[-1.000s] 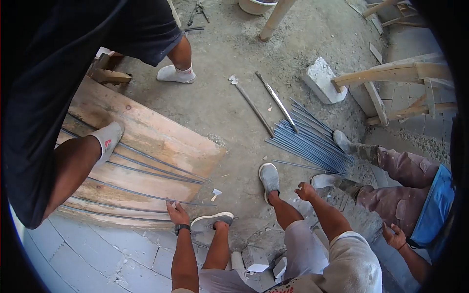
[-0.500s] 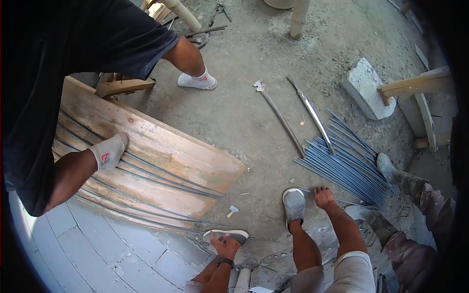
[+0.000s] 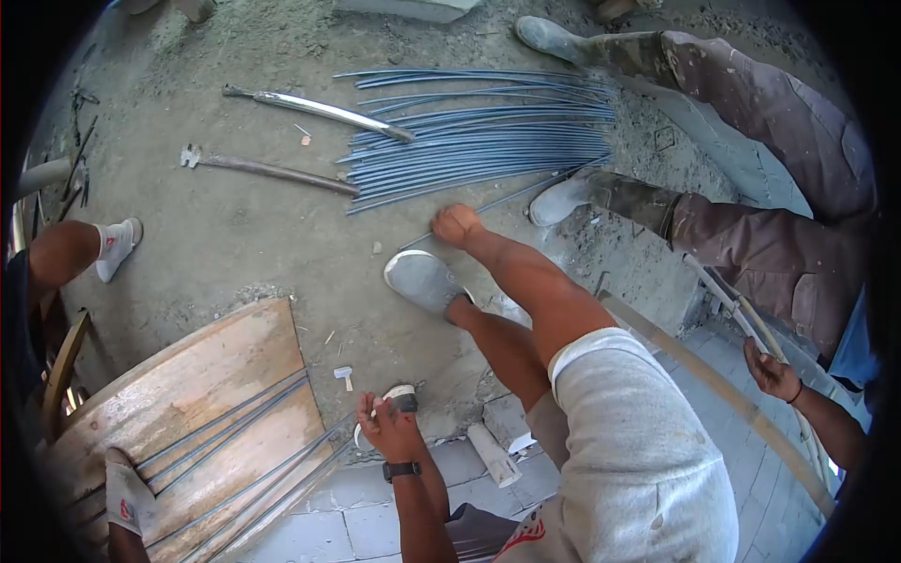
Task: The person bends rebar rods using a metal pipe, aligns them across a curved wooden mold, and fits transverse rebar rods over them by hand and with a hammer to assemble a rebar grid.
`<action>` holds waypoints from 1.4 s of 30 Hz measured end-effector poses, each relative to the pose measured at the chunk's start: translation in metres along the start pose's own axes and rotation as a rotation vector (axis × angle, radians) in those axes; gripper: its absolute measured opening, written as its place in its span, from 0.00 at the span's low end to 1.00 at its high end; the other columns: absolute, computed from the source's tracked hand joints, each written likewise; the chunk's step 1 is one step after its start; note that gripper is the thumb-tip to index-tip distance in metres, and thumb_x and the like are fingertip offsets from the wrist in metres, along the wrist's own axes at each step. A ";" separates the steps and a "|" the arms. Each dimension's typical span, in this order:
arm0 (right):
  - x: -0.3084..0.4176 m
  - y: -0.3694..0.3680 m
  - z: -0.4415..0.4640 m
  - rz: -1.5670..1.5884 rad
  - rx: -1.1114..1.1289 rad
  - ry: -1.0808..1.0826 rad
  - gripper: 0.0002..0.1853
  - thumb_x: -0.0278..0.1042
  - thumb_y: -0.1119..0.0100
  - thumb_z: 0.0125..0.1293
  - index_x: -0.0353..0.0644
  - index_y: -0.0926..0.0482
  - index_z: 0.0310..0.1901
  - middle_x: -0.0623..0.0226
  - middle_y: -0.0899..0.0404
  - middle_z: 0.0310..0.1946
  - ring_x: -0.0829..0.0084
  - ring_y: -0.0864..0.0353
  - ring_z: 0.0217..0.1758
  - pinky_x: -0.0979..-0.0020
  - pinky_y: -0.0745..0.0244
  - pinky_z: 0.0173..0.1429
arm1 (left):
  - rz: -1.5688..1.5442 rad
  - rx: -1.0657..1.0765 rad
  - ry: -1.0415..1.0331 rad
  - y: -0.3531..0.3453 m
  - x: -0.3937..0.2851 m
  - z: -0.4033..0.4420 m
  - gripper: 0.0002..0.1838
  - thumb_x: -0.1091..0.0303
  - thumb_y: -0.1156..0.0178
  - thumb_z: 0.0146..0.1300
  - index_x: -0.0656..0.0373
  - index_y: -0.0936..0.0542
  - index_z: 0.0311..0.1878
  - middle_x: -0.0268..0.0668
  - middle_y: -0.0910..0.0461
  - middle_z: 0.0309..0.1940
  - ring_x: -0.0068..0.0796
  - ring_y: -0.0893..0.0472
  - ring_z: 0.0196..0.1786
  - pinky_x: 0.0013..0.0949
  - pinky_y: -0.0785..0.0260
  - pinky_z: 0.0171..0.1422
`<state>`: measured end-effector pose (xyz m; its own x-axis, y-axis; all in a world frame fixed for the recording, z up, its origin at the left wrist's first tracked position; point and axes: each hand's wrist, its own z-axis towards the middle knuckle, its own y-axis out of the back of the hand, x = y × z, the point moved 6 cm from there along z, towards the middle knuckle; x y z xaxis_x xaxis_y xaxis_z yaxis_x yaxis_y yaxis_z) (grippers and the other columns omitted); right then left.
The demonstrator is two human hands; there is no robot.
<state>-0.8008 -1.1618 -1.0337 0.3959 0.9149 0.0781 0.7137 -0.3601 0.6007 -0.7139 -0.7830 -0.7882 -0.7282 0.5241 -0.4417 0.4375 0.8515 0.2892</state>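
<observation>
"What has the right hand (image 3: pixel 455 225) got?"

"It's closed in a fist around a single thin blue-grey steel rod (image 3: pixel 523 194). A short end pokes out on the near side, just beside the grey slip-on shoe (image 3: pixel 420 280), and the longer part runs off past the knuckles towards a co-worker's pale, dusty boot (image 3: pixel 560 201)."

"And the left hand (image 3: pixel 387 427)?"

"Low by the other shoe (image 3: pixel 404 399), fingers partly curled. I can't tell whether it pinches anything. The ends of the dark thin rods (image 3: pixel 221 419) on the worn plywood board (image 3: pixel 253 338) come close to it."

"Where are the rest?"

"Just beyond the right fist, in a loose fan of blue-grey rods (image 3: pixel 488 141) on the concrete. The brown forked-head bar (image 3: pixel 272 173) and the silver metal bar (image 3: pixel 328 111) reach the fan's near ends, further out to the left of that fist."

"How would one rod handle?"

"Light, I'd say, and stiff over a short span, but springy once it's long. Nothing fragile. If it's ribbed, it shouldn't slip much. Held near one end like this, the far part would swing or droop; a hold nearer the middle would balance better."
</observation>
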 end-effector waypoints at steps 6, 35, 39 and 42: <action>-0.009 0.073 -0.039 0.121 -0.406 0.030 0.11 0.39 0.49 0.71 0.45 0.19 0.46 0.60 0.17 0.43 0.56 0.19 0.55 0.56 0.19 0.50 | 0.038 0.172 0.272 0.021 0.112 -0.011 0.31 0.57 0.34 0.71 0.61 0.29 0.71 0.39 0.18 0.53 0.25 0.16 0.44 0.29 0.22 0.42; 0.362 0.379 0.158 0.234 0.739 1.084 0.13 0.33 0.40 0.67 0.36 0.13 0.47 0.59 0.10 0.38 0.67 0.12 0.43 0.64 0.21 0.50 | 0.784 -0.623 -0.756 0.061 -0.239 0.202 0.27 0.38 0.25 0.53 0.52 0.13 0.43 0.35 0.15 0.24 0.41 0.15 0.28 0.45 0.25 0.33; 0.320 0.538 0.324 1.393 -0.326 0.698 0.12 0.35 0.44 0.71 0.38 0.18 0.48 0.65 0.15 0.31 0.72 0.13 0.35 0.69 0.20 0.43 | 0.738 -0.745 -1.068 0.072 -0.225 0.229 0.17 0.45 0.23 0.55 0.44 0.16 0.33 0.26 0.17 0.24 0.30 0.18 0.26 0.37 0.36 0.34; 0.361 0.602 0.429 0.614 -0.854 0.726 0.16 0.36 0.46 0.72 0.41 0.21 0.57 0.59 0.16 0.47 0.63 0.15 0.54 0.64 0.20 0.54 | 0.800 -0.737 -1.070 0.062 -0.209 0.238 0.20 0.44 0.21 0.51 0.46 0.16 0.34 0.27 0.18 0.24 0.30 0.20 0.27 0.39 0.39 0.37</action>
<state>0.0198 -1.1265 -0.9856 -0.0707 0.6267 0.7760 -0.1763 -0.7736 0.6087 -0.4096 -0.8357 -0.8802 0.4178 0.8697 -0.2630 -0.0686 0.3188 0.9453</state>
